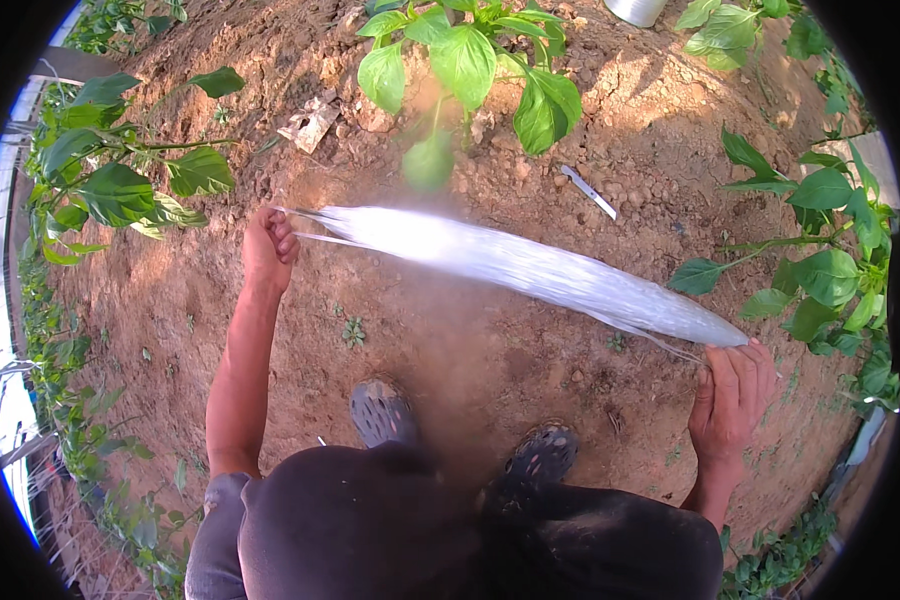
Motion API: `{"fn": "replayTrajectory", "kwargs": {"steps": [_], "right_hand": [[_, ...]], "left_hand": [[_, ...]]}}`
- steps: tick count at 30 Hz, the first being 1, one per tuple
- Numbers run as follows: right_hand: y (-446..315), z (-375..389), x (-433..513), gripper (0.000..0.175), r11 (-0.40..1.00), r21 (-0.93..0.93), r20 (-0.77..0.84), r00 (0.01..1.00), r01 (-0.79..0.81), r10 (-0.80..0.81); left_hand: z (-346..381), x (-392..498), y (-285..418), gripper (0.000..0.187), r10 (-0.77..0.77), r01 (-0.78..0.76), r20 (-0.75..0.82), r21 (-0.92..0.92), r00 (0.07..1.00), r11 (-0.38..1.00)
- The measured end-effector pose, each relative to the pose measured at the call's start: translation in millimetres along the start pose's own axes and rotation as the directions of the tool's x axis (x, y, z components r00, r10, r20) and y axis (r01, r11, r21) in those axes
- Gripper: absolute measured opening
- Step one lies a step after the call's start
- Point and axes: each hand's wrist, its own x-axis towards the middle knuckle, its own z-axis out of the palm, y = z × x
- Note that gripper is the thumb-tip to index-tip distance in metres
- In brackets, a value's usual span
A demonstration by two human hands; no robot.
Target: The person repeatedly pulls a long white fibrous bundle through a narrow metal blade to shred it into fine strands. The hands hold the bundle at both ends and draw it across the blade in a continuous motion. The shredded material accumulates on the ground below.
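A long bundle of shiny white plastic strands [510, 259] stretches slantwise over the bare soil, between my two hands. My left hand [271, 244] grips its narrow left end, where a few thin strands part from the bundle. At the lower right, my right hand [735, 390] pinches the tapered other end, with a loose strand running beside it. Above the bundle, a utility knife [589, 193] with a light-coloured body lies on the soil; whether its blade is out I cannot tell.
Leafy pepper plants stand ahead [463, 64], at the left [116, 193] and at the right [825, 274]. A white cylindrical spool or container [636, 9] shows at the top edge. A dry leaf [310, 124] lies on the soil. My clogs [382, 411] are below the bundle.
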Motion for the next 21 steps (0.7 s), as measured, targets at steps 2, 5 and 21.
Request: {"fn": "replayTrajectory", "kwargs": {"steps": [2,5,21], "right_hand": [[7,19,-5,0.020,1.000,0.020,0.029,1.000,-0.008,0.008],[45,50,-30,0.013,0.993,0.063,-0.022,0.994,-0.101,0.103],[136,120,-144,0.032,0.731,-0.379,0.523,0.520,-0.568,0.675]], "left_hand": [[4,33,-9,0.021,-0.032,0.038,-0.064,0.091,0.997,0.995],[0,62,-34,0.021,-0.010,0.009,0.001,0.282,1.000,0.959],[41,-111,-134,0.020,0.073,-0.183,0.385,0.258,0.920,0.949]]}}
